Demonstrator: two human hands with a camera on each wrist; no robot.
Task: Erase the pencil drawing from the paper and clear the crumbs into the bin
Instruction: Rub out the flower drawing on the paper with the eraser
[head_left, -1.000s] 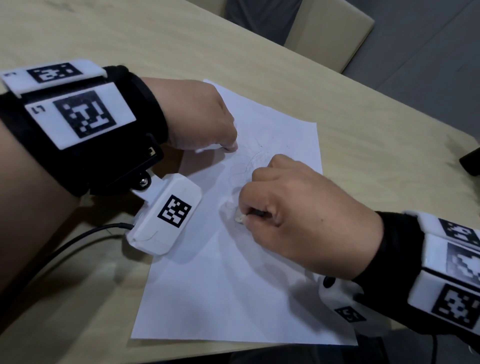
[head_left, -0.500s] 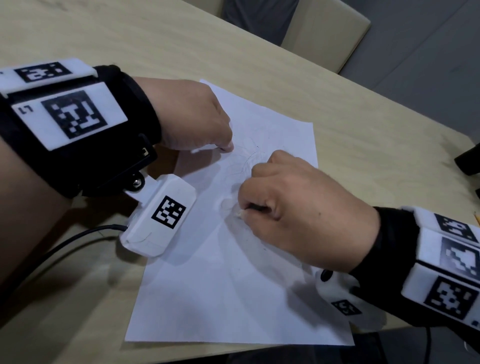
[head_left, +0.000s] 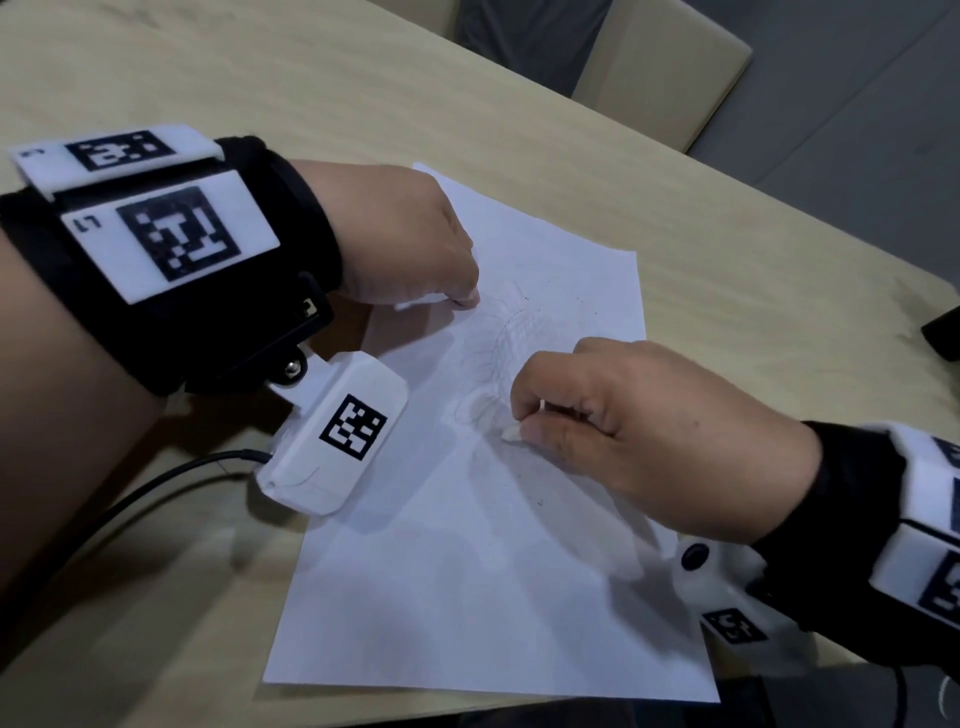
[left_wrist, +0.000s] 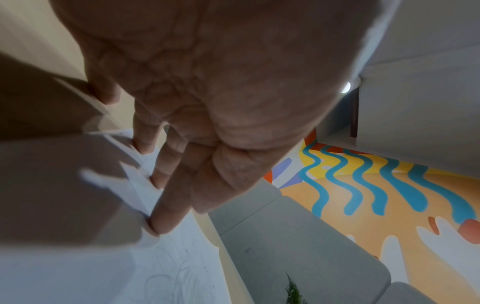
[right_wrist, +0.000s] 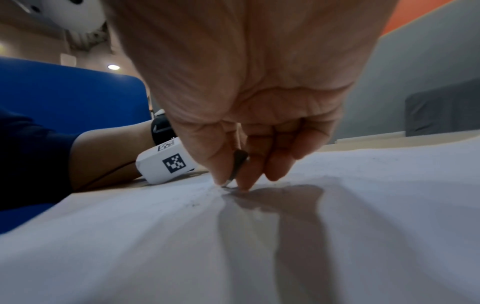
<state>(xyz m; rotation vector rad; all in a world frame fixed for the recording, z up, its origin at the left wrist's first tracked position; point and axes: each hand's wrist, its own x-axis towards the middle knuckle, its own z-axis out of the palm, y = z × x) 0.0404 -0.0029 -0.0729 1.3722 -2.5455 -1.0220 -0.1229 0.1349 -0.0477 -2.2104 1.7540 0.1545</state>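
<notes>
Wooden table (head_left: 311, 88), right hand (head_left: 639, 431) pinching eraser (head_left: 511, 432)

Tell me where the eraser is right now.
In the head view, the eraser is pinched in the right hand, tip on the paper beside the faint pencil drawing.

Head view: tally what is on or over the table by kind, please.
Hands: 2, left hand, right hand
Paper: 1
Eraser: 1
Wrist cameras: 2
Total: 6
</notes>
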